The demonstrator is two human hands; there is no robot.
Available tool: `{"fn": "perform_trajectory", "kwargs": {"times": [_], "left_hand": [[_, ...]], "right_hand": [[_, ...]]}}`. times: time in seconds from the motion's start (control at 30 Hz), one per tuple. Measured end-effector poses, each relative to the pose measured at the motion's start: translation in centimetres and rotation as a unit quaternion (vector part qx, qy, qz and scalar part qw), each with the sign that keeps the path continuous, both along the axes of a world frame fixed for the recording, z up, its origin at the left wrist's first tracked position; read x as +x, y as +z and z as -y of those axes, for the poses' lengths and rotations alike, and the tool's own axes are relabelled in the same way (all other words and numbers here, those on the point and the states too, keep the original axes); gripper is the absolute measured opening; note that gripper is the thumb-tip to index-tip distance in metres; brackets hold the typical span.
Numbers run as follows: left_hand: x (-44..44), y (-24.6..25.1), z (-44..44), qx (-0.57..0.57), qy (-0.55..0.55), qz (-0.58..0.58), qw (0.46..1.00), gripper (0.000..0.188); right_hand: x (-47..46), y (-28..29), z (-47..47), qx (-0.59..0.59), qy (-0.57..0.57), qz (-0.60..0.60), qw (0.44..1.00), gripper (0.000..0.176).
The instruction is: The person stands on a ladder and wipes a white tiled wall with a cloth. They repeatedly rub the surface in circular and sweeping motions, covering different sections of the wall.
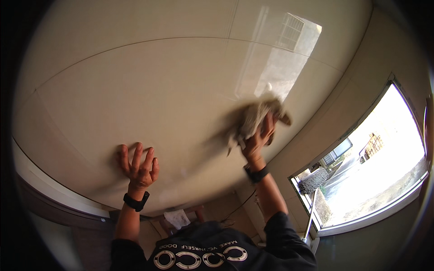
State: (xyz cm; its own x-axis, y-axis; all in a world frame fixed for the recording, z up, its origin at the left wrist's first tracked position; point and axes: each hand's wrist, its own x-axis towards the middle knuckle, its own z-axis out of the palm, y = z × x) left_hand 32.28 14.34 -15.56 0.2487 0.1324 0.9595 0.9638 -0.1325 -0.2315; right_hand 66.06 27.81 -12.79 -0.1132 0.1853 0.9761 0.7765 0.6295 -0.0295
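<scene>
In the head view a glossy beige tiled wall [162,88] fills the space before me, with thin joint lines. My left hand [139,169] rests its spread fingertips on the wall at the lower left, holding nothing. To the right, my right hand [258,137] presses a crumpled, light brown cloth [259,115] against the wall; hand and cloth are blurred. A bright window reflection shows on the tiles just above the cloth. Both wrists wear dark bands.
A bright window [383,152] is at the right, with a grey shaggy mop head [313,180] on a pole beside its lower left corner. Below, a white cloth [177,219] lies over a reddish-brown piece of furniture. A dark cable runs down near my right wrist.
</scene>
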Motion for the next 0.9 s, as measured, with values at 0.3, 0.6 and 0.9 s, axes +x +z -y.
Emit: {"fn": "perform_trajectory", "kwargs": {"times": [0.3,0.6,0.9], "left_hand": [[0.1,0.1,0.0,0.001,-0.001,0.002,1.0,0.032],[0.0,0.1,0.1,-0.002,0.01,-0.016,1.0,0.035],[0.1,0.5,0.0,-0.004,0.019,-0.015,1.0,0.035]], "right_hand": [[-3.7,23.1,0.3,0.169,-0.014,-0.01,0.985,0.048],[-7.5,-1.4,2.5,0.047,0.069,0.037,0.996,0.031],[-5.9,-21.9,7.4,-0.153,0.085,0.167,0.97,0.047]]}}
